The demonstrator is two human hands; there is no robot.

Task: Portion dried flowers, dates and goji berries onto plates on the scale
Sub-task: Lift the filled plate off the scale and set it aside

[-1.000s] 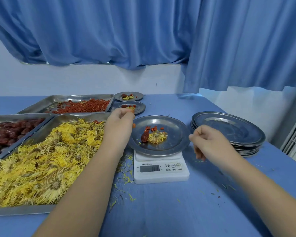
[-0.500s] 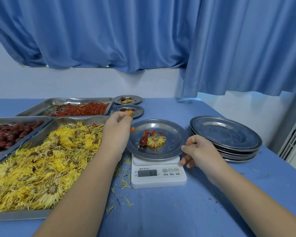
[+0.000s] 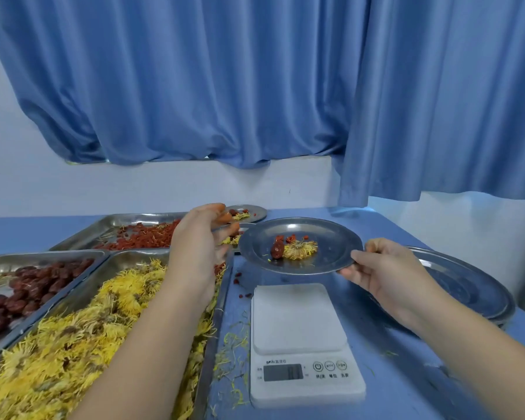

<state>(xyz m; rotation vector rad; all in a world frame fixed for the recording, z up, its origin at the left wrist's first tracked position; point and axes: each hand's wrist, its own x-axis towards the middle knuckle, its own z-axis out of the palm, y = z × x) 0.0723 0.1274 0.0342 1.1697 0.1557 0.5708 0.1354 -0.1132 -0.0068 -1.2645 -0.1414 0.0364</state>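
My right hand [image 3: 385,268] grips the right rim of a steel plate [image 3: 331,237] and holds it in the air, above and behind the white scale [image 3: 297,316]. On the plate lie one dried yellow flower [image 3: 300,248], one dark date [image 3: 276,250] and a few goji berries [image 3: 285,238]. The scale's platform is bare. My left hand [image 3: 197,250] hovers just left of the plate with its fingers loosely spread, over the trays; nothing shows in its grasp.
Three steel trays stand at the left: dried flowers [image 3: 73,328], dates [image 3: 37,280], goji berries [image 3: 140,237]. A filled plate [image 3: 246,213] sits at the back, another half hidden behind my left hand. A plate stack [image 3: 473,286] stands at the right. Loose berries [image 3: 238,277] and petals lie near the scale.
My right hand took the plate's rim and lifted the plate off the scale, away from me. My left hand rose and opened beside the plate. The camera moved closer.
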